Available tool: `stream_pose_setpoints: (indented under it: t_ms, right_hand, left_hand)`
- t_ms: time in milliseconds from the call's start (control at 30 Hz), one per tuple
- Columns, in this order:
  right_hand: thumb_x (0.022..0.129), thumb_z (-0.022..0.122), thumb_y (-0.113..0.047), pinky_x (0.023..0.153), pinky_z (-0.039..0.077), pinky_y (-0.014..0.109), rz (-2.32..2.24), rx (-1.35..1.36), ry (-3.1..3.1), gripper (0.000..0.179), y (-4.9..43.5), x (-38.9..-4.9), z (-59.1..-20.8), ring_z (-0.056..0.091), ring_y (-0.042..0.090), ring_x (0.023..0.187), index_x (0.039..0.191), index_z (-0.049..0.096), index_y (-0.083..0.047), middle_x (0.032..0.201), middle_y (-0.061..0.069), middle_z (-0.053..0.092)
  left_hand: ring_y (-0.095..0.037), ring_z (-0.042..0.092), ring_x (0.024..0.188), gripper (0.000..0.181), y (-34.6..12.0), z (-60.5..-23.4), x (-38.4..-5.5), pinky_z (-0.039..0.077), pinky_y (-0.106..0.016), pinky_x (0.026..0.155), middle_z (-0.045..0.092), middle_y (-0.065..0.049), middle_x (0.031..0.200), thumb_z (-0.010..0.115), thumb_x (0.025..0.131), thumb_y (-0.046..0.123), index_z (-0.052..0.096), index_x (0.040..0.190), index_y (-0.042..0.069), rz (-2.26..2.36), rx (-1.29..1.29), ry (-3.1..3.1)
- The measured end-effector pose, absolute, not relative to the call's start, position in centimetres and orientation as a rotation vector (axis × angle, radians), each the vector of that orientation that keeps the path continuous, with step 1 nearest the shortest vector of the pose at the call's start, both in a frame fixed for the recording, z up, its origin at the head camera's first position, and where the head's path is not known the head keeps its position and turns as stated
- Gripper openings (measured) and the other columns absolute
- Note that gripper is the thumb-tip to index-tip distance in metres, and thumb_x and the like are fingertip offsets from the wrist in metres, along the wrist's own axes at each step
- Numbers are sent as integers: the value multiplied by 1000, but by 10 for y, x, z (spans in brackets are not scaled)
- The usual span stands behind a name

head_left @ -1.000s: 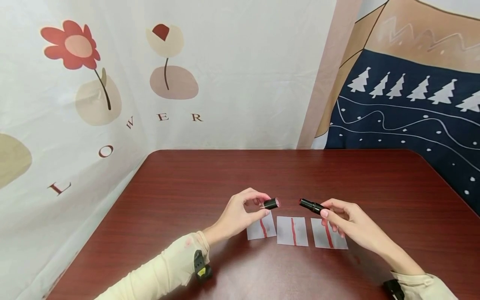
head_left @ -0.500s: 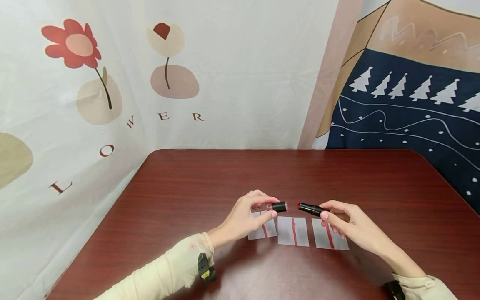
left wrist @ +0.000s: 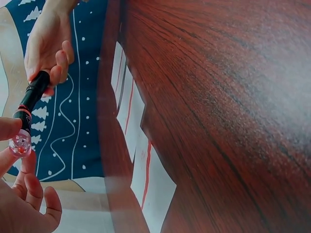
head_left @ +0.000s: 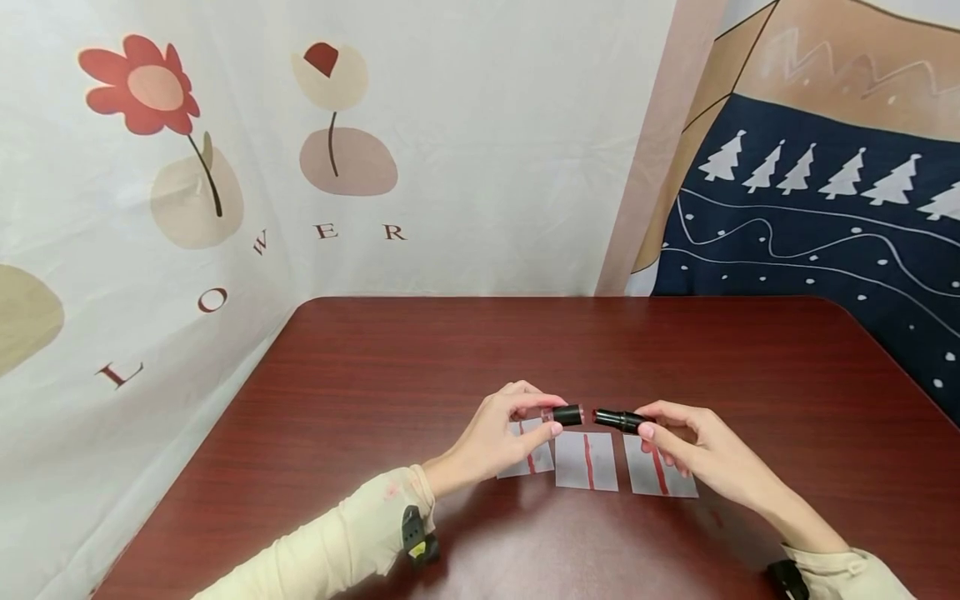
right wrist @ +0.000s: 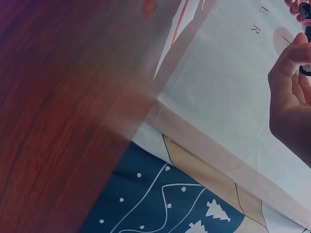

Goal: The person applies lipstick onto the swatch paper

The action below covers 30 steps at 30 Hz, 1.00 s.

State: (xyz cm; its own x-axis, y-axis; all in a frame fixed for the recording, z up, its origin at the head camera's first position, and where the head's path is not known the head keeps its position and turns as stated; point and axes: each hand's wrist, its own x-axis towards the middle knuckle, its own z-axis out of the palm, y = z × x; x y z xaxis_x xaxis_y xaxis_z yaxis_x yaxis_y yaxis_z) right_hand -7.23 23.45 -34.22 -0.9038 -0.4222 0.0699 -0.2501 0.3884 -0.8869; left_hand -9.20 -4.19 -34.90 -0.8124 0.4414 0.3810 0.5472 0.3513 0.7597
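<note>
My left hand (head_left: 491, 437) pinches a lipstick cap (head_left: 567, 415) between thumb and fingers. The cap is black with a clear pinkish end (left wrist: 20, 143), and its mouth faces right. Opposite it, my right hand (head_left: 701, 446) grips the black lipstick tube (head_left: 618, 420) near its base, red tip to the left. A small gap separates cap and tube in the head view, and the two are nearly in line. Both are held above the paper pieces. In the right wrist view, the right hand (right wrist: 286, 92) is partly cut off at the edge.
Below the hands, three white paper pieces lie in a row on the dark red wooden table (head_left: 450, 350): left (head_left: 536, 462), middle (head_left: 570, 467) and right (head_left: 639, 475). Each bears a red streak. Printed cloths (head_left: 487, 150) hang behind the table.
My left hand has moved right with the cap, narrowing the gap to the lipstick tube. The tube has swung slightly closer to level; the right hand has barely moved.
</note>
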Motion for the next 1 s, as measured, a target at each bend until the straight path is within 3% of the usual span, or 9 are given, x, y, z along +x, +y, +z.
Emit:
stream_pose_setpoints:
  t_ms: [333, 533, 767, 1000]
  right_hand:
    - [93, 57, -21, 41, 37, 27, -1511, -600, 2500, 21, 234, -72, -341, 43, 12, 48, 109, 60, -8, 76, 14, 59]
    - [93, 58, -23, 39, 34, 27, -1495, -560, 2527, 20, 233, -71, -341, 38, 9, 46, 108, 61, -11, 79, 12, 60]
    - [93, 58, -23, 40, 34, 27, -1475, -567, 2545, 19, 232, -71, -340, 39, 9, 47, 107, 62, -12, 78, 11, 59]
    - [93, 58, -24, 43, 36, 26, -1460, -566, 2556, 20, 232, -70, -340, 43, 10, 50, 108, 62, -12, 79, 10, 59]
  left_hand:
    - [-8, 45, 74, 25, -38, -350, -93, 41, -30, 64, 56, 12, 81, 71, 81, 15, 71, 105, 15, -1425, -958, -2474]
    - [-8, 43, 74, 25, -37, -350, -92, 37, -20, 60, 55, 12, 81, 72, 80, 14, 70, 105, 15, -1413, -962, -2492]
    - [-9, 43, 74, 25, -37, -349, -91, 36, -20, 57, 55, 11, 81, 72, 80, 14, 71, 105, 15, -1419, -954, -2507]
    - [-18, 43, 72, 25, -36, -351, -92, 35, -19, 53, 56, 3, 81, 72, 80, 14, 71, 104, 14, -1425, -960, -2513]
